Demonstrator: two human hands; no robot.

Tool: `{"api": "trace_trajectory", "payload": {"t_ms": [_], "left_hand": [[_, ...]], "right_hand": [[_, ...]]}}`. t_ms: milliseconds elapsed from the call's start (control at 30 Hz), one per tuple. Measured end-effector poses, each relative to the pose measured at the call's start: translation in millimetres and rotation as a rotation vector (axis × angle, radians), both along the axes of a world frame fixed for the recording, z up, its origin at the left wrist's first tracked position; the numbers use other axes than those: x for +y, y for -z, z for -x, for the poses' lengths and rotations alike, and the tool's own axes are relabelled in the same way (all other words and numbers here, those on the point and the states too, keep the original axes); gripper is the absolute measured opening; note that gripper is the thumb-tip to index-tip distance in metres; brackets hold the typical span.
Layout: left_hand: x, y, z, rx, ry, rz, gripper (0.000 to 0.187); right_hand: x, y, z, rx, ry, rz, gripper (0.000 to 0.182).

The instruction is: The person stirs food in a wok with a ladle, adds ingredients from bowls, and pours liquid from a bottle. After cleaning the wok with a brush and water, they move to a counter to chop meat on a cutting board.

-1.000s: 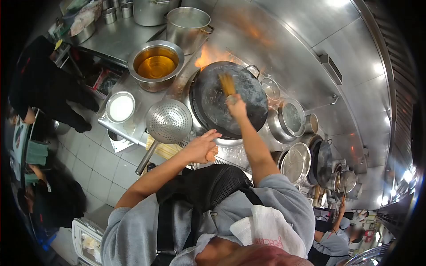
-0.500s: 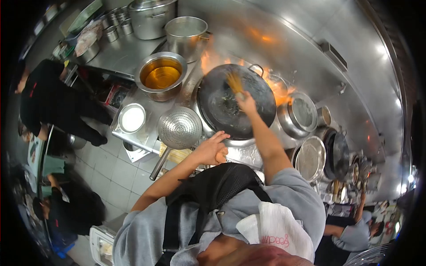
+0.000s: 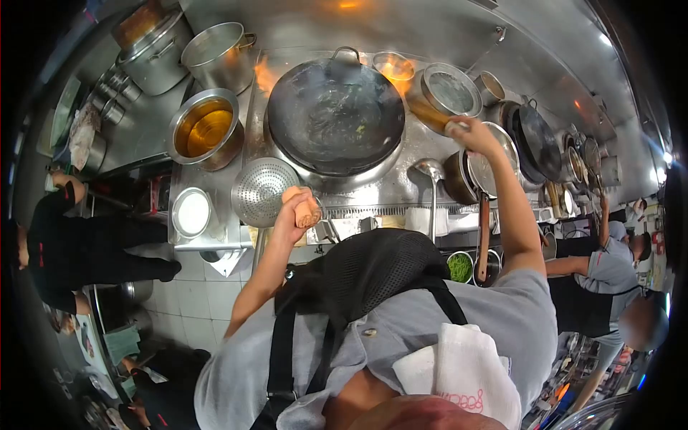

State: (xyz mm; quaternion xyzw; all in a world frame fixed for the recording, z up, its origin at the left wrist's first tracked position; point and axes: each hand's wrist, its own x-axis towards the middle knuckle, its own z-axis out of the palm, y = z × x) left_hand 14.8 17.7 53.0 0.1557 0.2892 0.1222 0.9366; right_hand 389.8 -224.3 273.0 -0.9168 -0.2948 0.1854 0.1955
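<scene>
My right hand (image 3: 473, 135) is closed round the handle of a bamboo wok brush (image 3: 428, 115), its bristles blurred to the right of the wok. The large black wok (image 3: 322, 115) sits on the burner with a wet, streaky surface and a small green scrap inside. Closed in my left hand (image 3: 292, 215) is a bunched orange-tan cloth (image 3: 307, 208), held in front of the wok and beside a perforated strainer (image 3: 261, 190). A ladle (image 3: 431, 172) lies right of the wok.
Flames (image 3: 266, 75) rise behind the wok. A pot of amber liquid (image 3: 208, 132) and a bowl of white contents (image 3: 191, 213) stand to the left. Stacked pans (image 3: 534, 143) line the right. Chopped greens (image 3: 460, 269) fill a container. Co-workers (image 3: 93, 240) are on both sides.
My right hand has carried the brush out of the wok to the right. My left hand has lifted with the cloth from the stove's front edge. The view has shifted.
</scene>
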Motion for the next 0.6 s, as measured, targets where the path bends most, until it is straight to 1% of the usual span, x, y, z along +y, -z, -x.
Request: {"api": "trace_trajectory", "payload": {"t_ms": [33,100,133,167,233,267,300,333,367,433,467,500,533,567,600], "left_hand": [[-0.3,0.3,-2.1,0.001,0.004,-0.001,0.024],[0.5,0.7,-8.2,0.069,0.151,0.103,0.025],[2.6,5.8,-12.3,0.062,0.185,0.107,0.033],[3.5,-3.3,-17.6,0.056,0.181,0.101,0.033],[4.6,-29.2,-34.8,0.068,0.231,0.123,0.032],[9.0,-32.6,-46.9,0.061,0.229,0.115,0.032],[13.8,-34.4,-59.9,0.090,0.281,0.158,0.031],[16.9,-39.2,-73.5,0.118,0.339,0.193,0.029],[14.1,-46.1,-85.2,0.109,0.328,0.110,0.029],[13.8,-15.9,-114.0,0.201,0.307,0.152,0.029],[5.3,-7.0,-117.3,0.169,0.269,0.080,0.030],[-3.8,0.6,-118.9,0.131,0.230,0.006,0.030],[-5.2,6.1,-124.4,0.140,0.182,-0.002,0.026],[-3.0,19.5,-127.7,0.087,0.168,-0.052,0.021],[-4.7,17.1,-126.4,0.096,0.137,-0.078,0.019]], "right_hand": [[-8.5,-1.7,5.5,0.001,0.004,-0.001,0.047],[-29.9,-0.7,29.0,-0.045,0.183,-0.346,0.047],[-42.3,10.2,46.5,0.042,0.222,-0.479,0.047],[-56.1,32.7,66.4,0.129,0.254,-0.613,0.048],[-76.1,121.9,98.3,-0.025,0.246,-0.822,0.051],[-78.3,152.0,137.3,-0.073,0.232,-0.896,0.053],[-77.3,160.9,195.3,0.336,0.476,-0.895,0.054],[-86.7,253.1,211.7,-0.232,0.319,-0.895,0.054],[-104.0,336.9,230.4,0.103,0.418,-1.017,0.054],[-94.2,315.2,290.1,0.749,0.740,-1.108,0.052],[-90.7,291.8,297.5,0.733,0.747,-1.136,0.052],[-86.4,266.0,300.8,0.739,0.715,-1.110,0.052],[-80.3,245.3,308.6,0.753,0.690,-1.089,0.051],[-78.8,230.4,314.4,0.703,0.646,-1.106,0.050],[-73.7,219.1,320.4,0.580,0.618,-1.138,0.051]]}}
